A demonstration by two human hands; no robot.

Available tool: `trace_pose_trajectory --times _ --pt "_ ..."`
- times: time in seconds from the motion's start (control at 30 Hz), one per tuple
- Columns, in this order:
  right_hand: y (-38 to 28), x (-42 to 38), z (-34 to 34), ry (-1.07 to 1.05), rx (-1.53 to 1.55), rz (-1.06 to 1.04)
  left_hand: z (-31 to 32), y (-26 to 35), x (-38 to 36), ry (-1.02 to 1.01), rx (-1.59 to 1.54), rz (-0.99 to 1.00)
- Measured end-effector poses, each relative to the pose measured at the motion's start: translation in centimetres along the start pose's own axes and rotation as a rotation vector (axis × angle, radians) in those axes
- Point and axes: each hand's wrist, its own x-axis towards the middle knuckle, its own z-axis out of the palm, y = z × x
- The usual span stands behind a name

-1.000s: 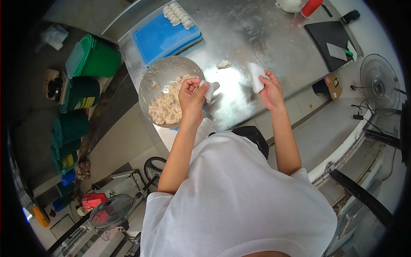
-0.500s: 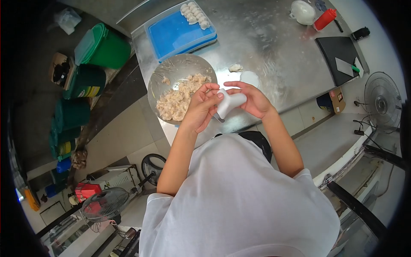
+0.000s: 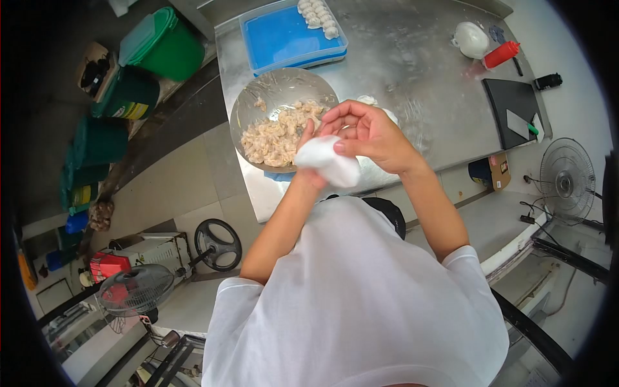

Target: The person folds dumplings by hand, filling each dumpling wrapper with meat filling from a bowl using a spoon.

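Observation:
A soft white dumpling wrapper [image 3: 327, 161] is spread over my left hand [image 3: 311, 179], covering most of its palm and fingers. My right hand [image 3: 377, 138] pinches the wrapper's upper right edge with its thumb, the other fingers curled above. Left of both hands stands a metal bowl [image 3: 248, 97] of pale, chunky filling [image 3: 277, 142]. Behind my right hand, a small white piece [image 3: 367, 100] and part of a flat white round [image 3: 391, 116] show on the steel table. Whatever lies beneath the wrapper is hidden.
At the back of the steel table [image 3: 412, 64], a blue-bottomed plastic container [image 3: 284, 39] holds several dumplings [image 3: 319, 18]. Far right are a white bag-like bundle [image 3: 471, 40], a red squeeze bottle [image 3: 501, 55] and a black board [image 3: 512, 106] with a scraper [image 3: 518, 122]. Green bins [image 3: 164, 48] line the left.
The wrapper, earlier bent and draped between both hands, now lies flatter over my left hand. My right hand has moved left over it. A metal tool tip below the hands no longer shows.

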Motion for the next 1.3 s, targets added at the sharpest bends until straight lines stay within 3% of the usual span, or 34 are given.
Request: trace_pose_trajectory --times 0.17,0.27,0.37,0.5,0.53,0.63,0.73,0.83,0.93,1.1,1.2,1.3 --pt "-1.6 0.3 1.1 0.207 -0.619 0.031 2.4 0.0 -2.5 0.066 0.074 0.075" --pt "-1.5 0.7 1.9 0.239 -0.864 -0.098 3.6 0.6 -3.5 0.089 0.089 0.113" --pt "-0.5 2.0 1.2 0.4 -1.173 -0.466 4.4 1.4 -4.5 0.151 0.101 0.135" --pt "2.8 2.7 -0.6 0.41 -0.974 -0.111 3.5 3.0 -7.2 0.281 0.251 0.228" --pt "3.9 2.1 -0.1 0.249 -1.078 0.091 3.3 3.5 -8.1 0.316 0.29 0.267" --pt "9.5 -0.3 2.3 0.045 -1.187 0.17 2.4 4.9 -10.8 0.402 0.353 0.376" --pt "13.4 -0.2 2.2 0.057 -1.327 0.247 1.3 6.6 -13.4 0.467 0.325 0.477" --pt "13.1 0.6 1.9 0.074 -1.342 0.282 0.2 7.6 -15.0 0.529 0.316 0.53" --pt "11.9 1.5 0.5 0.0 -1.52 0.063 -0.1 7.9 -15.3 0.546 0.319 0.543" --pt "3.6 4.7 -3.0 -0.171 -1.79 0.228 0.2 7.8 -14.5 0.638 0.372 0.537" --pt "1.8 5.4 -4.7 -0.155 -1.876 0.302 -0.1 7.7 -14.3 0.719 0.383 0.551" --pt "3.4 5.5 -4.8 -0.202 -1.892 0.174 -0.7 7.7 -14.0 0.772 0.394 0.545"
